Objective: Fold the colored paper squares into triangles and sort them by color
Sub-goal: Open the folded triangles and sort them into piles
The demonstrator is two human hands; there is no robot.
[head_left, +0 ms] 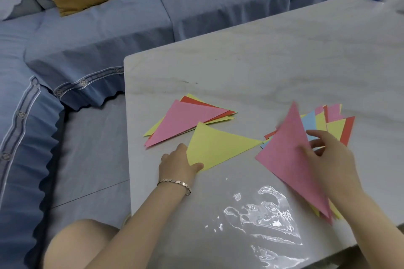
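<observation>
While the left hand (179, 165) pinches the near corner of a yellow triangle (216, 146) lying flat on the marble table (240, 61), the right hand (328, 155) grips a pink triangle (284, 157) by its edge, tilted up off the surface. I judge this as the sorting step. The folded pile (188, 119) behind mixes pink, red and yellow, so next each triangle needs its own colour group. Thin, matte sheets with crisp creases; unfolded squares (332, 120) fan out to the right.
</observation>
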